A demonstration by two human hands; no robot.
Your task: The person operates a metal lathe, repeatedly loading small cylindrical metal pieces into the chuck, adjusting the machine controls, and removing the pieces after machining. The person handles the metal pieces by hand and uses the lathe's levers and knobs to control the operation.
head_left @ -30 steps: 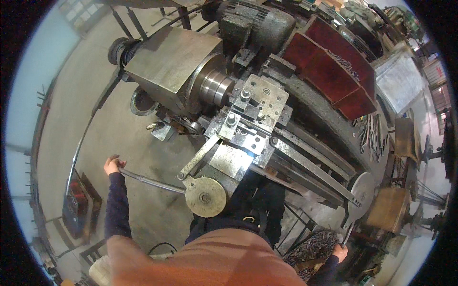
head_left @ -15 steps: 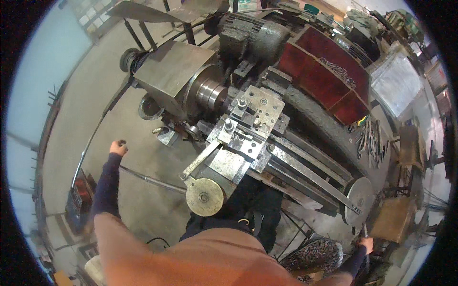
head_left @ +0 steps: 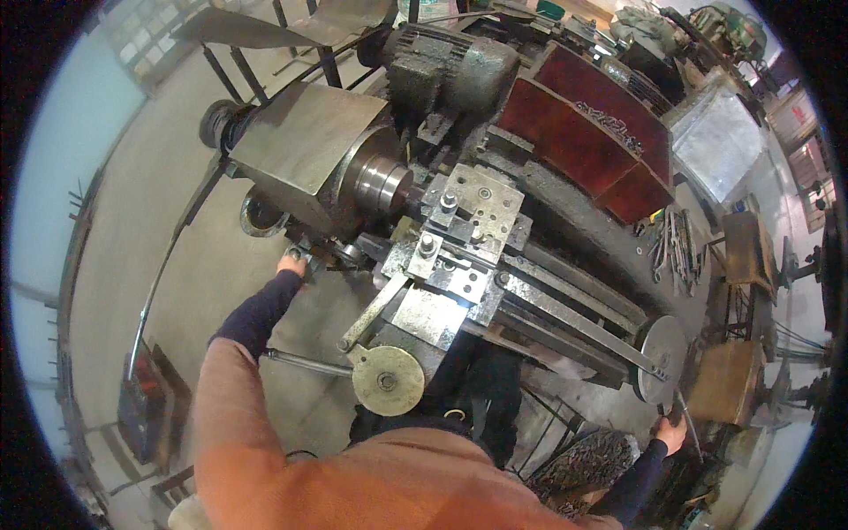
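A greasy lathe-like metal machine fills the middle, with a shiny round spindle nose [head_left: 383, 184] beside its boxy grey housing [head_left: 305, 132]. To the right of the spindle lies the slide with bolted tool blocks [head_left: 455, 252]. My left hand [head_left: 291, 264] is closed on a small dark metal part [head_left: 296, 253], at a small metal box below the housing. What its fingers hide I cannot make out. Far to the right, my right hand [head_left: 671, 435] is wrapped round a thin metal lever [head_left: 687, 415], just below a round steel disc [head_left: 662, 365].
A brass-coloured disc [head_left: 387, 381] with a flat arm sits close to my body. Behind the slide stands a dark red tray [head_left: 579, 132] with metal pieces. Several wrenches [head_left: 676, 252] lie at right. A heap of small dark parts [head_left: 587, 464] is low right.
My left hand has moved right and inward from the open floor area to the small metal box by the machine. My right hand has risen slightly; the lever now slants past it.
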